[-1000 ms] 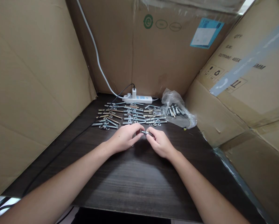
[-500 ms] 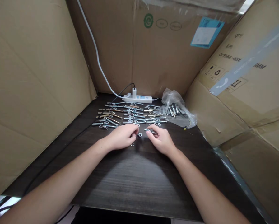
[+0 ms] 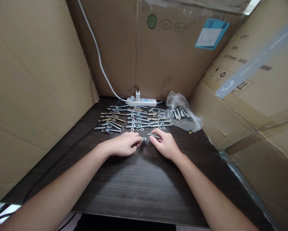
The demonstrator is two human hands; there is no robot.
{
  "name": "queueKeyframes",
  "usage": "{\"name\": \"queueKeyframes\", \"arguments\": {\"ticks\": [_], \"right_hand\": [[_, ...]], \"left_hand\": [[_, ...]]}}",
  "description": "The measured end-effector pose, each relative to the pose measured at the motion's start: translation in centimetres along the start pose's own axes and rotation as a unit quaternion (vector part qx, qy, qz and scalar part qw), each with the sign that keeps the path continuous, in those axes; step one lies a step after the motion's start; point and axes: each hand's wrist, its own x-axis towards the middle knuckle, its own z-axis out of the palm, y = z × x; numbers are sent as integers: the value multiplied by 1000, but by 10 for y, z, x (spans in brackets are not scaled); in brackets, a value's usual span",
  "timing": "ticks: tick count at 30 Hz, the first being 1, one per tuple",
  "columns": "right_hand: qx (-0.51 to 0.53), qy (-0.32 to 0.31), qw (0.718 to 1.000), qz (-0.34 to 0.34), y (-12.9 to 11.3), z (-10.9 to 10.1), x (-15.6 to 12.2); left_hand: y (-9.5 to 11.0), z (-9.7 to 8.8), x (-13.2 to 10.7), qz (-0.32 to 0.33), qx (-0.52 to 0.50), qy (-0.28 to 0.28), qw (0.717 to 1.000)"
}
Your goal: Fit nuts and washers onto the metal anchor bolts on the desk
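Table [image 3: 139, 189]: dark wood grain, both forearms lying across its near part.

Left hand [image 3: 123, 145]: palm down on the table, fingers curled inward; whether they pinch anything cannot be told.

Right hand [image 3: 166, 146]: thumb and fingers closed on a silver bolt [image 3: 154, 136], which is held level and points left, just above the table.

Nut [image 3: 144, 139]: loose on the table between the two hands, just left of the bolt's tip.

Rows of bolts and washers [image 3: 134, 118]: laid out just beyond the hands.

Clear plastic bag [image 3: 182, 113]: far right, more bolts inside.

White power strip [image 3: 142, 102]: at the far edge, with its white cable [image 3: 98, 59] running up the cardboard wall [image 3: 134, 57].
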Motion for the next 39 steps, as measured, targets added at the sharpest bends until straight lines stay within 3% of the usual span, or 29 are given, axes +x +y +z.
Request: {"name": "queueKeyframes", "arguments": {"ticks": [10,39], "right_hand": [[-21,-65,997,-36,-3,2,-3],[10,-46,998,-35,-6,2,-3]], "left_hand": [[10,5,8,-31,-38,169,984],[16,1,5,-17,-60,164,985]]}}
